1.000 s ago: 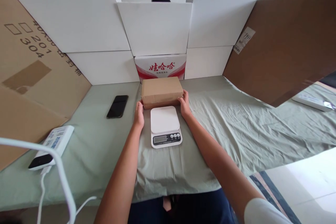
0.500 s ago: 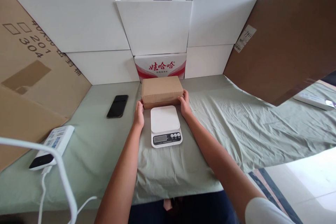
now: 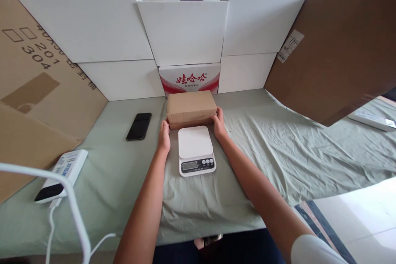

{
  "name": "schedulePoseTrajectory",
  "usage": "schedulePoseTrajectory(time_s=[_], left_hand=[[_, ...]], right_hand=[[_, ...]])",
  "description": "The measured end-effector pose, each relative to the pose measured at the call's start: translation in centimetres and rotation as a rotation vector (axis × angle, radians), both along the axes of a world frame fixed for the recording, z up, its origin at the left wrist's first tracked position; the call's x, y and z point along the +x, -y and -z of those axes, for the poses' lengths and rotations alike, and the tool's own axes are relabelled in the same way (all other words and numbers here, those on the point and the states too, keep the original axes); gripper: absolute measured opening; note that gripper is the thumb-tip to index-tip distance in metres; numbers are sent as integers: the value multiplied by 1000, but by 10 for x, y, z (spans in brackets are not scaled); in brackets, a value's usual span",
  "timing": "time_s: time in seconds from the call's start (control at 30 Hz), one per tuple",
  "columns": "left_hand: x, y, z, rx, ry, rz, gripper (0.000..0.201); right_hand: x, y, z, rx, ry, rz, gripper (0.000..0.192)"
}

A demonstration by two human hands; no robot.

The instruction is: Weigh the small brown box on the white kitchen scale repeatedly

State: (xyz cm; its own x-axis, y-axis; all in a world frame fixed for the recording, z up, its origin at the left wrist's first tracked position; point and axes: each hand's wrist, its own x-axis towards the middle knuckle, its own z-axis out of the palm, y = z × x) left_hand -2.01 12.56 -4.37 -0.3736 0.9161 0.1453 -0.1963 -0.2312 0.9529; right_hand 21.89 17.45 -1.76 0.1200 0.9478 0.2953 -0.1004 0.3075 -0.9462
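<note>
A brown cardboard box (image 3: 192, 107) lies on the green cloth, just behind a white kitchen scale (image 3: 195, 143). My left hand (image 3: 164, 135) presses against the box's left end, its fingers partly hidden behind the corner. At the right end, my right hand (image 3: 219, 123) grips the box with the thumb on the front face and the other fingers around the side. Nothing rests on the scale's platform, and its display faces me. My forearms pass on either side of the scale.
A black phone (image 3: 139, 126) lies to the left. Farther left are a white power bank-like device (image 3: 63, 173) and a white cable (image 3: 72, 206). White boxes (image 3: 182, 31) and a red-and-white carton (image 3: 190, 78) wall off the back; large cardboard panels (image 3: 334, 49) flank the sides.
Everything shifts very slightly in the picture as the camera moves. Both hands stay on the cardboard box, which keeps its place behind the scale.
</note>
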Motion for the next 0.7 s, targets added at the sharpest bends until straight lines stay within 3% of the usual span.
schedulePoseTrajectory(time_s=[0.7], left_hand=[[-1, 2, -2, -3, -51, 13, 73]], right_hand=[[-1, 0, -2, -23, 0, 4, 54]])
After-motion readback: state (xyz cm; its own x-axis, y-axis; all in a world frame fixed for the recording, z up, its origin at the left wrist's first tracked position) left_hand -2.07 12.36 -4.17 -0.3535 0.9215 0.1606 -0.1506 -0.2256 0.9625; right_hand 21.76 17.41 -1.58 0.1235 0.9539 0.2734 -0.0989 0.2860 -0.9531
